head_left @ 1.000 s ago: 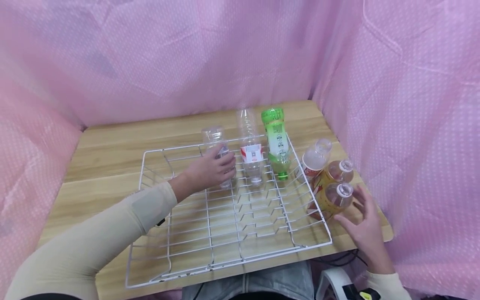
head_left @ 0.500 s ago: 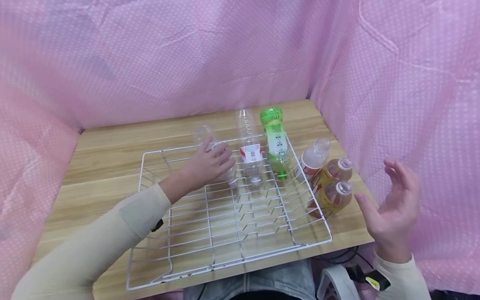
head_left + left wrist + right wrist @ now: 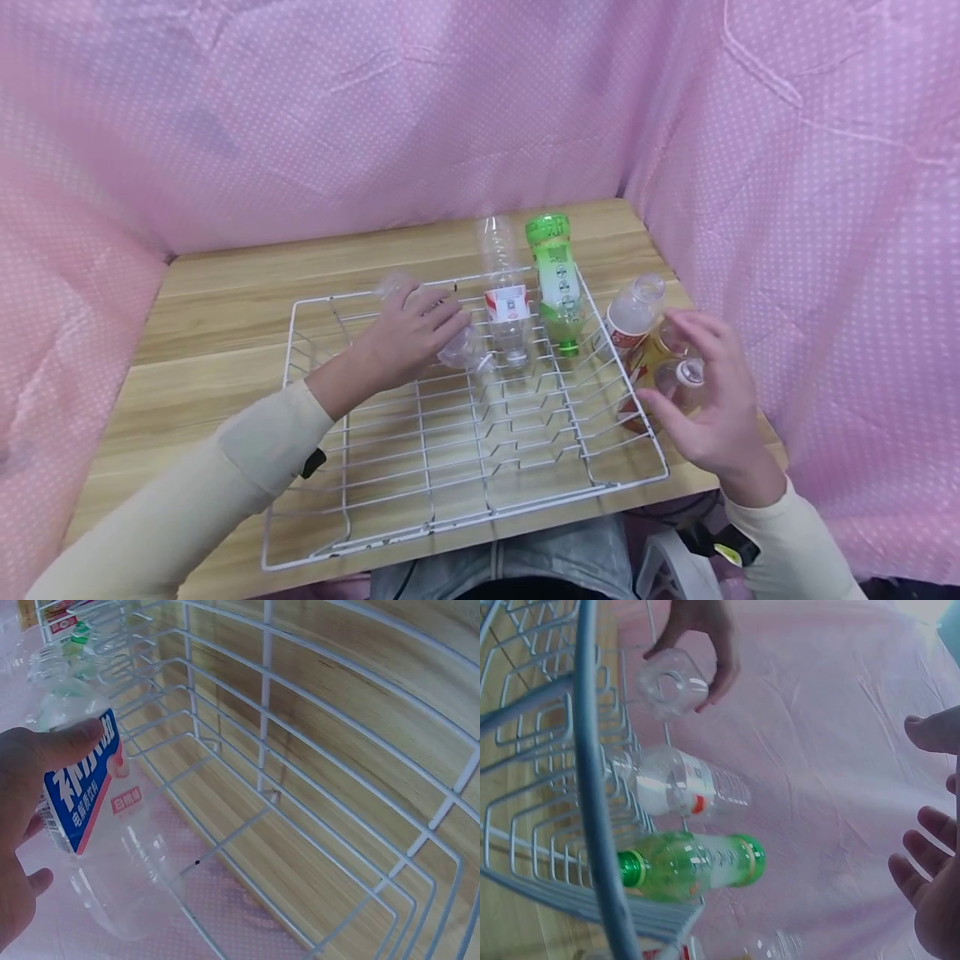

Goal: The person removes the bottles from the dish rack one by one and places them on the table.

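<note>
My left hand (image 3: 405, 337) grips a clear plastic bottle (image 3: 127, 877) with a blue label over the back part of the white wire rack (image 3: 431, 528). The bottle's neck tilts toward the rack's middle; fingers hide much of it in the head view. Just right of it, a clear bottle with a red-and-white label (image 3: 507, 304) leans neck-down in the rack. Beside that leans a green bottle (image 3: 557, 283), also neck-down. At the right, my right hand (image 3: 712, 408) holds nothing, thumb and fingers apart, in front of the bottles standing outside the rack.
Outside the rack's right side stand a clear bottle with a red label (image 3: 630, 317) and two yellow-labelled bottles, the nearer one (image 3: 678, 379) partly behind the right hand. The wooden table (image 3: 202, 308) is enclosed by pink dotted cloth (image 3: 360, 125).
The left hand has tilted the bottle, swinging its neck right and its base left. The right hand drew away from the yellow-labelled bottles to the right, then came back leftward.
</note>
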`<state>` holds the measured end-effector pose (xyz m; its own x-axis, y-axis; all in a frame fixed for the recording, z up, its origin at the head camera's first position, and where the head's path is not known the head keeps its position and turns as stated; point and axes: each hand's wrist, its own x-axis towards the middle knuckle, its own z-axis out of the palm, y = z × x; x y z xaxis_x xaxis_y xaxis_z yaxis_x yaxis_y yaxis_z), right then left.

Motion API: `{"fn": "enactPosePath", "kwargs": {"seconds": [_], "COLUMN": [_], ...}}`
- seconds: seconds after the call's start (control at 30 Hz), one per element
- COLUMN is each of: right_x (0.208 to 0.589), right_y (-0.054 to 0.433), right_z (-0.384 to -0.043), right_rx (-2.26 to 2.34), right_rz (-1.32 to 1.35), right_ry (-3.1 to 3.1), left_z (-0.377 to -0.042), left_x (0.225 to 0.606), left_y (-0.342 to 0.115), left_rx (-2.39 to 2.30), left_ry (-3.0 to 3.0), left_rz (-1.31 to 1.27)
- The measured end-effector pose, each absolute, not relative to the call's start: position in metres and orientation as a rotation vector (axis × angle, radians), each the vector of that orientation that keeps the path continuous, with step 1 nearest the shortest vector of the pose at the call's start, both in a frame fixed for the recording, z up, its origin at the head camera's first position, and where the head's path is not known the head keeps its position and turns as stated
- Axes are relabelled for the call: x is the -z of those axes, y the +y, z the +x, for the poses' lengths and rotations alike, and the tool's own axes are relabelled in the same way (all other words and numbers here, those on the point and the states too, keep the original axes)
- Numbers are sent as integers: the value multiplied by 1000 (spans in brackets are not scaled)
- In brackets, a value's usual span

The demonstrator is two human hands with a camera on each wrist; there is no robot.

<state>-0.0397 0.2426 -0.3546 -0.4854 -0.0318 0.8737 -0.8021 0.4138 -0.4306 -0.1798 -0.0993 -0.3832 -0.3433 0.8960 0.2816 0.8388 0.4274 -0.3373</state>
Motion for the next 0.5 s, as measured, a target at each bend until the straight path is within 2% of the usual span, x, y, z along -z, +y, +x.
{"fn": "enactPosePath", "kwargs": {"seconds": [0.2,0.5], "right_x": [367,372], "right_y": [240,226], "right_z": [-44,-45], "right_rx": [-1078,-1092], "right_rz": [776,793], "right_ry": [-2133,-2455], "left_z": [-170,-150], "left_x": [378,363], "left_y": [-97,-89], "left_rx": [-53,429], "left_ry": [-2364,-2678], "left_rz": [-1446,-1349]}}
